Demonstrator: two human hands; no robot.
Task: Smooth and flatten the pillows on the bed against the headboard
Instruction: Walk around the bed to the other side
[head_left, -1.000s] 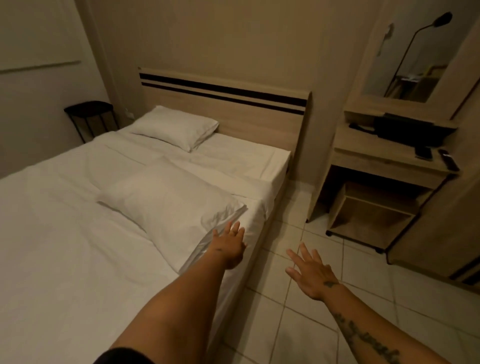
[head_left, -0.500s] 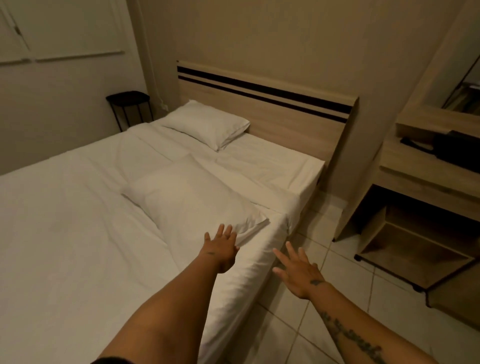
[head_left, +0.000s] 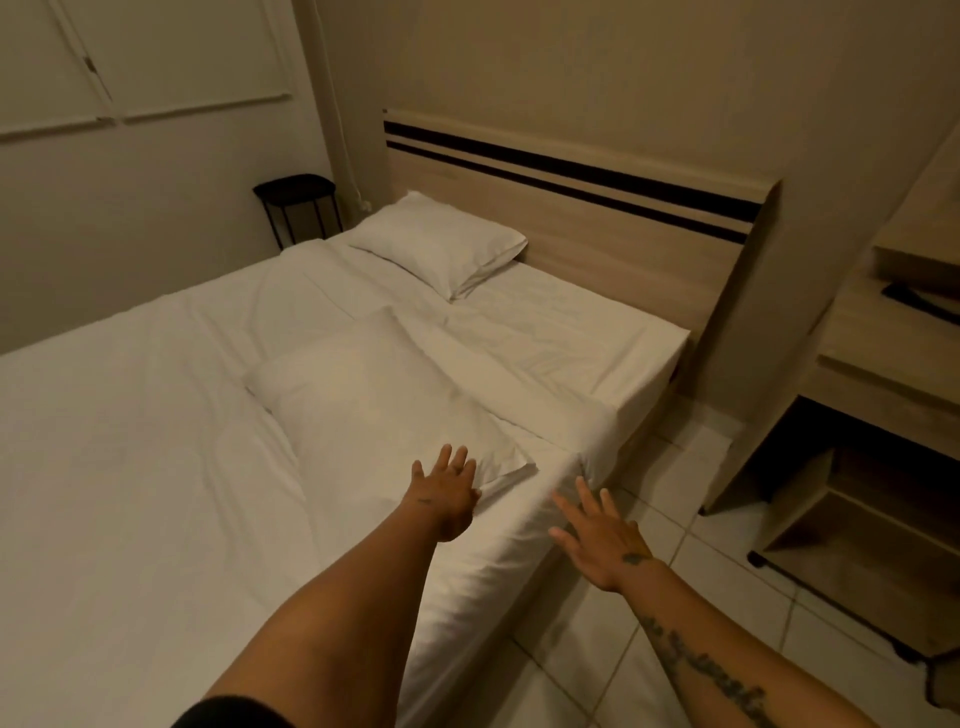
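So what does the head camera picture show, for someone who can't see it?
A person's open left hand reaches the near pillow lying mid-bed, while the open right hand hovers by the mattress edge. A second pillow lies by the striped headboard on the white bed.

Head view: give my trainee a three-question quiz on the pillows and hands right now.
1. True or false: both pillows lie against the headboard.
2. Which hand is at the near pillow? A) left B) right C) neither
3. Fill in: the right hand is spread open past the bed's ____ edge.

Key:
1. False; only the far pillow does.
2. A; the left hand is at its near corner; contact unclear.
3. Side, over the floor; it holds nothing.
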